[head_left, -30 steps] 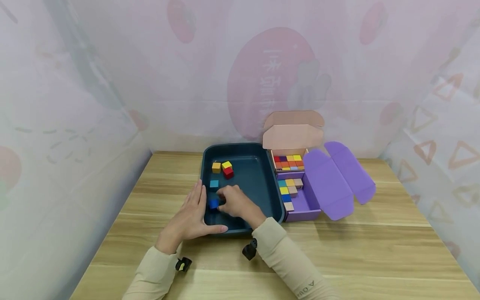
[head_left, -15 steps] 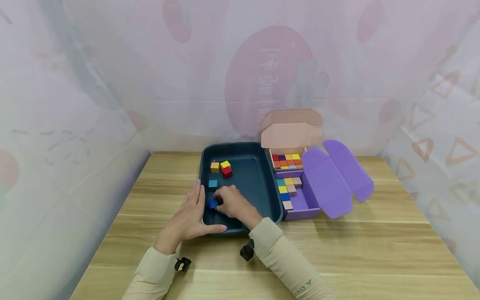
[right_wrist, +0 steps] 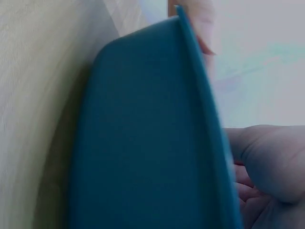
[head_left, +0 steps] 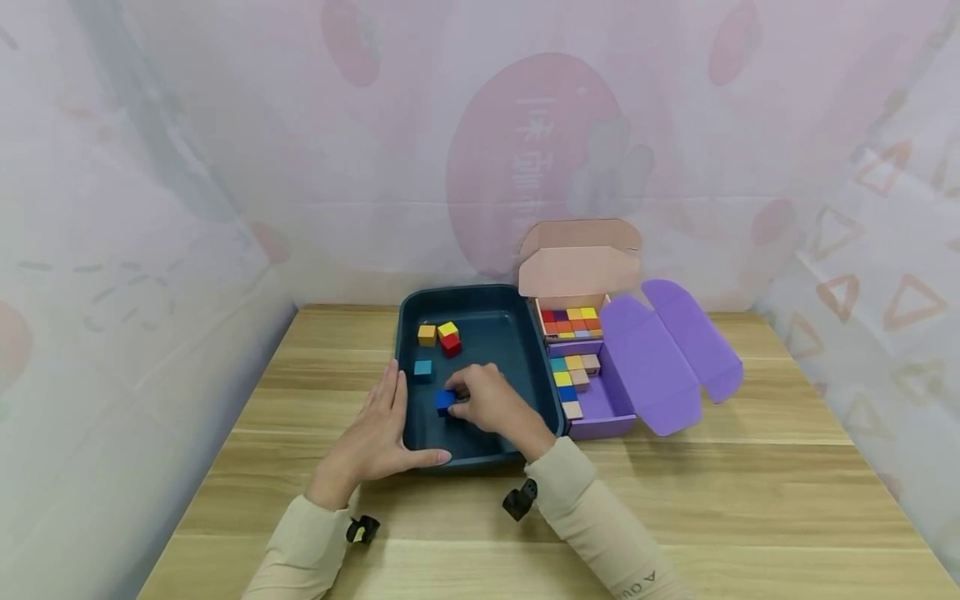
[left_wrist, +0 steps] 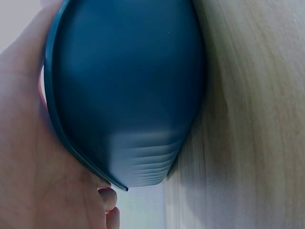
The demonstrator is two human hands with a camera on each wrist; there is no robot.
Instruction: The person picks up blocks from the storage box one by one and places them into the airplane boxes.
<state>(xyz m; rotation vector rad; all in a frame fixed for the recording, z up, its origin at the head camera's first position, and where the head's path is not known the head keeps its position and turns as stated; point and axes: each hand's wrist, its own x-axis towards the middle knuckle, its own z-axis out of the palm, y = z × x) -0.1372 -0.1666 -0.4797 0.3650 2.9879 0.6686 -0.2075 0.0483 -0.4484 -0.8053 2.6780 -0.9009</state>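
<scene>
In the head view my right hand (head_left: 491,402) pinches a dark blue cube (head_left: 445,403) between thumb and fingers, inside the dark teal tray (head_left: 510,367). My left hand (head_left: 372,437) rests on the tray's near left corner, fingers straight along the left rim and thumb along the front rim. Left in the tray are a light blue cube (head_left: 423,371), an orange cube (head_left: 427,335), a yellow cube (head_left: 447,329) and a red cube (head_left: 451,345) touching the yellow one. In both wrist views the tray's outer wall (left_wrist: 124,86) hides the cubes.
Right of the tray stands an open purple box (head_left: 602,427), partly filled with coloured and plain wooden cubes. Behind it, an open peach box (head_left: 581,279) holds rows of coloured cubes. The purple lid (head_left: 663,367) spreads out to the right over the wooden table (head_left: 720,500).
My right hand grips the dark blue cube and has shifted right with it, away from the tray's left side. The left hand keeps its place on the rim.
</scene>
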